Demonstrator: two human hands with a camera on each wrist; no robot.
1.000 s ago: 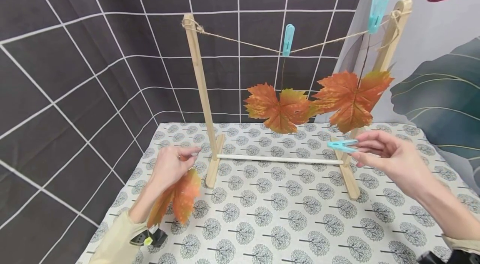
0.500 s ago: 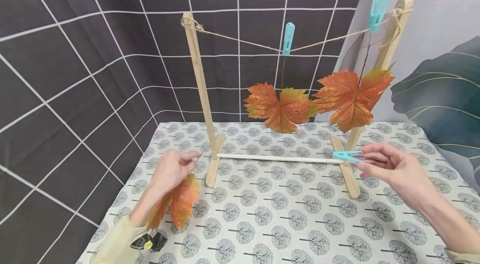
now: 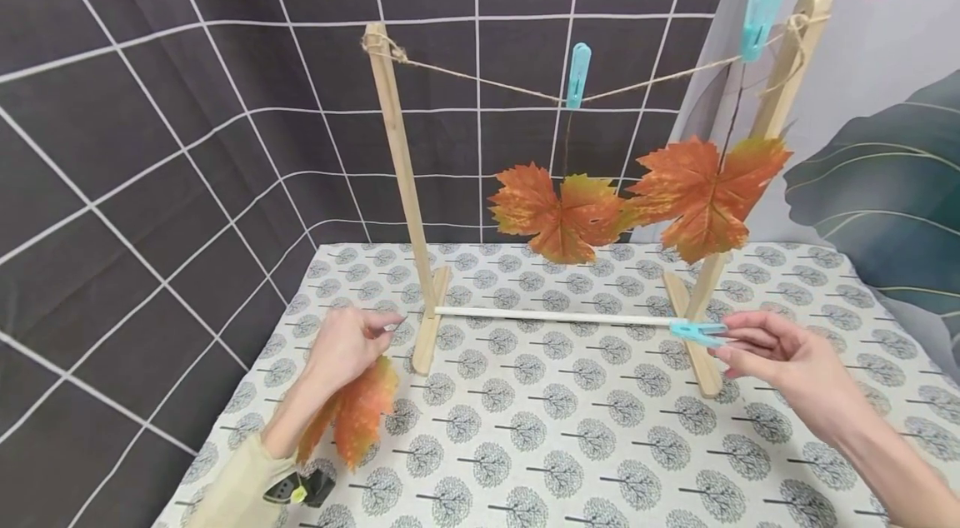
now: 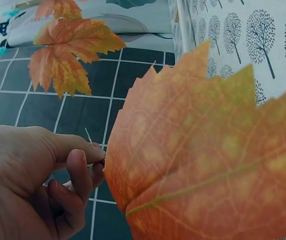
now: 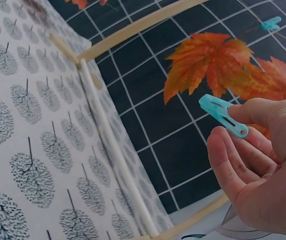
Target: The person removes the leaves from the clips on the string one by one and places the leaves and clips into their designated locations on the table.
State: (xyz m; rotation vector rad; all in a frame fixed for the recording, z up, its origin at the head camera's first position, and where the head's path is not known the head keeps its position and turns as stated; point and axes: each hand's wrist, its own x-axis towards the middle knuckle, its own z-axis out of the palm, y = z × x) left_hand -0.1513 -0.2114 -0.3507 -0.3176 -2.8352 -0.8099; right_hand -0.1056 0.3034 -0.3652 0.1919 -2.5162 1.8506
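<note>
My left hand (image 3: 347,351) pinches the thin stem of an orange artificial maple leaf (image 4: 208,160), which hangs below the hand beside the left post. In the left wrist view the stem's tip pokes out between thumb and fingers. My right hand (image 3: 787,361) pinches a light blue clothespin (image 5: 223,115) by its handle end, its nose pointing left in front of the right post's foot. Two more leaves hang from a twine line (image 3: 480,82): a middle leaf (image 3: 558,216) under one clothespin (image 3: 577,77) and a right leaf (image 3: 708,195) under another clothespin (image 3: 761,22).
A wooden frame has a left post (image 3: 401,170), a right post (image 3: 787,78) and a white crossbar (image 3: 555,316) low between them. It stands on a tree-print tablecloth (image 3: 517,428). A dark gridded curtain (image 3: 187,136) hangs behind and at the left.
My right hand has moved down with the clothespin, from above the crossbar's right end to its level. The left hand with its leaf has sunk slightly. The hanging leaves stay in place.
</note>
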